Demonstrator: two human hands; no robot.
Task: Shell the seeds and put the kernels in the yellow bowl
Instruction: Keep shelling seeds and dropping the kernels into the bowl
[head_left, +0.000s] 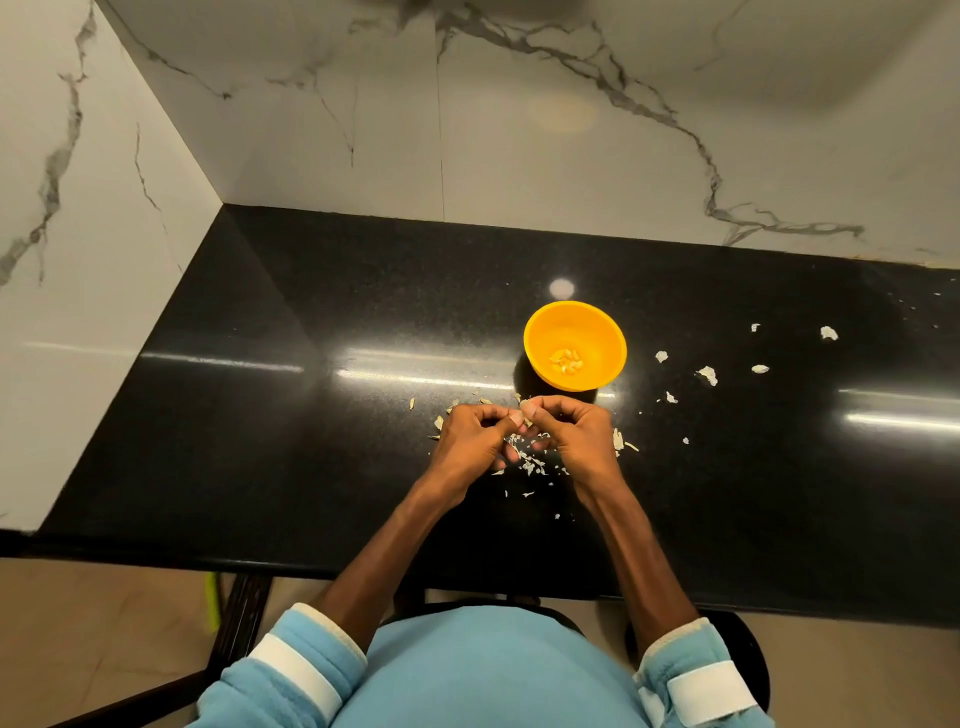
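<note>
While the left hand (470, 441) and right hand (576, 434) both pinch one seed (524, 410) mid-shelling, I judge the freed kernel must next drop into the yellow bowl (540, 338).

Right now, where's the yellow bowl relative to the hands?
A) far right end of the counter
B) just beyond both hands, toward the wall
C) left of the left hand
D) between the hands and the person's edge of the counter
B: the yellow bowl sits on the black counter just past the left hand and right hand, on the wall side.
</note>
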